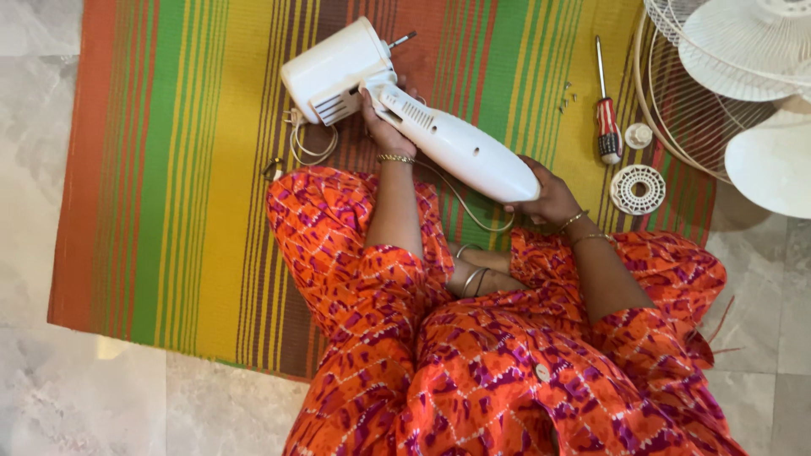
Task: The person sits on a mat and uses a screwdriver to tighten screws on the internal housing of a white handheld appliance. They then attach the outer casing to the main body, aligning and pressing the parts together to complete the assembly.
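Note:
A white fan motor housing [334,69] with a bare metal shaft is joined to a long white neck piece [460,148], lying across the striped mat [186,169]. My left hand [384,127] grips the joint between housing and neck. My right hand [549,196] holds the neck's lower, rounded end. A white power cord [308,148] is coiled beside the housing and trails under the neck toward my lap.
A red-handled screwdriver [606,110], a small white cap [639,135] and a round white slotted disc [638,189] lie on the mat at right. Small screws [564,97] sit near them. Wire fan guards [684,101] and white blades [773,160] fill the top right. Marble floor [51,388] surrounds the mat.

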